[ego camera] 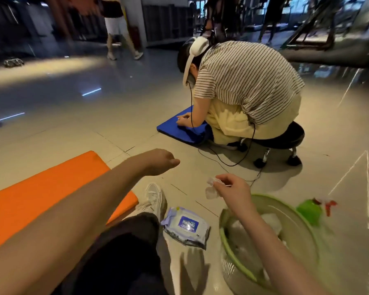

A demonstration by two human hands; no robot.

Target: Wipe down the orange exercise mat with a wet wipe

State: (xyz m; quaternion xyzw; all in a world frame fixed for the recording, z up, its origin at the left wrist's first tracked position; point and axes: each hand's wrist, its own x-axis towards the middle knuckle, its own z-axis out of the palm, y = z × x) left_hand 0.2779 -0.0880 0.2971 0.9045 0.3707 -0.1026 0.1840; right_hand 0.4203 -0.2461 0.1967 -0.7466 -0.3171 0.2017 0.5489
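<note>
One pack: a soft purple-and-white wet-wipe packet (185,225) lies on the tiled floor.
Basket: a round green plastic basket (303,231) holds crumpled white wipes, probably used.
Right hand (232,189): thumb and fingertips pinch a small crumpled white wipe (211,189) just beyond the basket.
Left hand (160,161): fingers curl under, mostly hidden; any hold cannot be told.
Mat: the flat orange foam exercise mat (41,192) lies at left, with no wipe touching it.
Progress: likely between passes or finishing; the wiped area does not show.
</note>
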